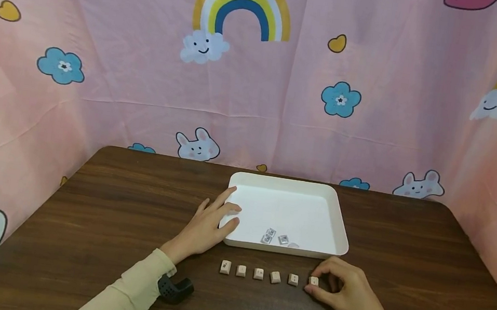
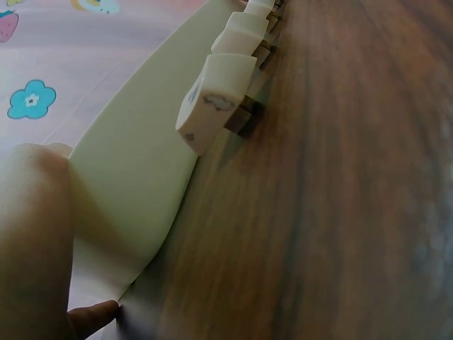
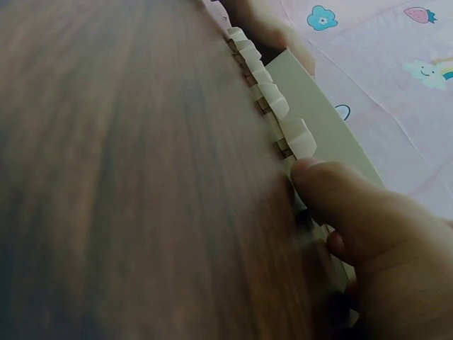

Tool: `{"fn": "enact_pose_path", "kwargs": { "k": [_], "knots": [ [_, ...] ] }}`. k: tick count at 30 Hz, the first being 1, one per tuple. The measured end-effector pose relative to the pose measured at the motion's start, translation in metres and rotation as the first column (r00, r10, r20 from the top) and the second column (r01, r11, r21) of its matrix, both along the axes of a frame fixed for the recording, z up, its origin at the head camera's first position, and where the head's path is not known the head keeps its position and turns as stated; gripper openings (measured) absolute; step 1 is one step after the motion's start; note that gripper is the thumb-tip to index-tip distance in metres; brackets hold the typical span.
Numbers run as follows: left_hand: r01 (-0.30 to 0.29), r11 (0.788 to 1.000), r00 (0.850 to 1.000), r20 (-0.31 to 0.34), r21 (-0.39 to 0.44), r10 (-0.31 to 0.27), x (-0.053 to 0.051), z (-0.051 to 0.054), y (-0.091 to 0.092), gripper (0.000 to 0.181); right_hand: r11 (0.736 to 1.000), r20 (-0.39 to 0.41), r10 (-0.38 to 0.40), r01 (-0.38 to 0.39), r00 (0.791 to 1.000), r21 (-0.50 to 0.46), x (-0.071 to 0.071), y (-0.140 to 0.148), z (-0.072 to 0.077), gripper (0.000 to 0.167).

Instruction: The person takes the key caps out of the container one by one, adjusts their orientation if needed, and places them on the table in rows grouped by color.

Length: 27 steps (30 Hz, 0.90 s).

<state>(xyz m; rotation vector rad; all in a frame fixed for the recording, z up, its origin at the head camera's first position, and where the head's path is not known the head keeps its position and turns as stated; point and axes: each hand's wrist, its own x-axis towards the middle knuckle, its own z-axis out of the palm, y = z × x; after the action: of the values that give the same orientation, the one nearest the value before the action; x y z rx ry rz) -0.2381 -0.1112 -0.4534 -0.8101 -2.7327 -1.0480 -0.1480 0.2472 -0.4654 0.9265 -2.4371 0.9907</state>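
Nearest the camera: left sleeve (image 1: 122, 293), pale, with a black wrist device (image 1: 174, 290) at the cuff. Clock centred on the white tray (image 1: 289, 202), 12 at its far wall; dark wooden table (image 1: 123, 243) beneath.

Left hand (image 1: 203, 226) at 9 to 8 o'clock, fingers spread and reaching over the tray's side rim; nothing pinched. Small clear-and-grey pieces (image 1: 283, 239) lie inside, toward 6.

Right hand (image 1: 346, 288) at 5 to 4: thumb and forefinger pinch the end keycap (image 1: 313, 281), last of a row outside the near wall. Whether it bears on the wood or sits slightly raised, cannot tell. Five other keycaps (image 1: 258, 273) run from it round to about 8, spaced apart, the fourth from the left slightly turned. Legends too small to read.

Risks, my judgement. A small cap in a fingertip pinch may twist or slip if thumb and forefinger press unevenly. A nudge toward 9 would bump its neighbour and spoil the spacing. Left hand leaning on the rim could drag the tray toward 6, its wall shoving the row. The left wrist, swung low toward 5, might clip the leftmost cap.
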Motion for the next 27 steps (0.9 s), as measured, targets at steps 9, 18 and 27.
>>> {"fn": "enact_pose_path", "kwargs": {
  "k": [9, 18, 27],
  "knots": [
    [-0.001, 1.0, 1.0, -0.001, 0.002, 0.001, 0.0, 0.004, 0.001, 0.032, 1.0, 0.011, 0.012, -0.012, 1.0, 0.006, -0.002, 0.003, 0.0, 0.032],
    [0.0, 1.0, 1.0, 0.003, 0.001, 0.0, 0.0, 0.0, 0.0, 0.033, 0.994, -0.106, 0.059, -0.069, 0.993, -0.086, -0.003, 0.003, 0.0, 0.032],
    [-0.003, 1.0, 1.0, 0.012, 0.001, 0.003, 0.0, 0.0, -0.001, 0.033, 0.948, -0.407, -0.067, -0.069, 0.911, -0.311, -0.006, -0.009, 0.018, 0.019]
  ]
}}
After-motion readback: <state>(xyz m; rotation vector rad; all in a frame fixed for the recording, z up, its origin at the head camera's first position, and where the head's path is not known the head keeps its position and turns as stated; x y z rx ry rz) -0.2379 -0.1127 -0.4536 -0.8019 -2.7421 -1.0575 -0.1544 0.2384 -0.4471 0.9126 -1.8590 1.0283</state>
